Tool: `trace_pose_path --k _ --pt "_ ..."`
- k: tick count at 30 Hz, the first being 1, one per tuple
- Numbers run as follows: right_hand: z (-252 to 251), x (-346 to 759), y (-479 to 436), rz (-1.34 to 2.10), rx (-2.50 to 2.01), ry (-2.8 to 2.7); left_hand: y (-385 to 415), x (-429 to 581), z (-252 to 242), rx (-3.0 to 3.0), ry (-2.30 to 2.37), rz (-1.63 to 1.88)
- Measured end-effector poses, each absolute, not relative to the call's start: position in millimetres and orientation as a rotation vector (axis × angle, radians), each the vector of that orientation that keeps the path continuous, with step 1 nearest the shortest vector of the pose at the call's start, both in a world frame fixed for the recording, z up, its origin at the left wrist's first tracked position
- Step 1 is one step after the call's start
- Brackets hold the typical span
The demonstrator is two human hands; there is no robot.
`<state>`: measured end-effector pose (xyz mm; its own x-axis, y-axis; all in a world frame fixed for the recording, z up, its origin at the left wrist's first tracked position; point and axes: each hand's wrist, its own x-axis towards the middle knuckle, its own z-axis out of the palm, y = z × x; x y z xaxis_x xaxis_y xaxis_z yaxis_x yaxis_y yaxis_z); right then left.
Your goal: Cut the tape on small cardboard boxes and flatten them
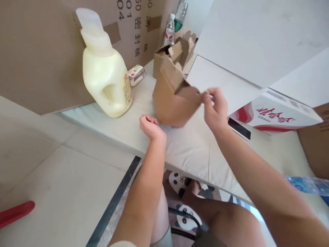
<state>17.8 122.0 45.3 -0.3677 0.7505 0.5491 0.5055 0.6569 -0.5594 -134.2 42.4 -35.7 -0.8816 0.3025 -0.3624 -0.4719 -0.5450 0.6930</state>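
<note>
A small brown cardboard box stands tilted on the pale low table, its top flaps partly folded. My right hand pinches the box's right flap edge, fingers closed on it. My left hand rests on the table just left of the box base, curled into a loose fist with nothing visible in it. More folded brown boxes stand behind.
A cream detergent jug stands at the left, a small packet beside it. A red-and-white carton and a dark phone lie right. Water bottles stand at the back; large cardboard leans behind. A red object lies on the floor.
</note>
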Motion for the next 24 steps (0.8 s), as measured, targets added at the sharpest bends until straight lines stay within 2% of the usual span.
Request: trace_pose_path --k 3,5,7,10,15,19,24 --pt "27.4 96.2 66.7 0.164 -1.000 -1.902 45.3 -131.6 -37.3 0.030 1.250 2.480" --pt "7.5 135.7 34.2 0.061 -0.984 -1.858 50.1 -123.7 -38.2 0.387 1.230 2.343" --pt "-11.4 157.4 10.7 0.093 -0.962 -1.856 55.5 -112.8 -39.3 0.656 1.153 2.137" --pt "-26.5 163.5 -5.9 0.110 -0.868 -1.884 62.7 -97.5 -42.6 0.747 1.171 1.980" --pt "-24.5 175.5 -4.3 0.158 -0.811 -1.859 75.7 -89.7 -47.7 0.772 1.355 2.014" --pt "-28.1 200.8 -3.3 0.280 -0.871 -1.724 82.7 -84.0 -40.5 0.818 1.186 2.066" --pt "-38.8 211.0 2.7 0.448 -0.980 -1.533 79.1 -59.2 -24.4 1.062 1.056 1.960"
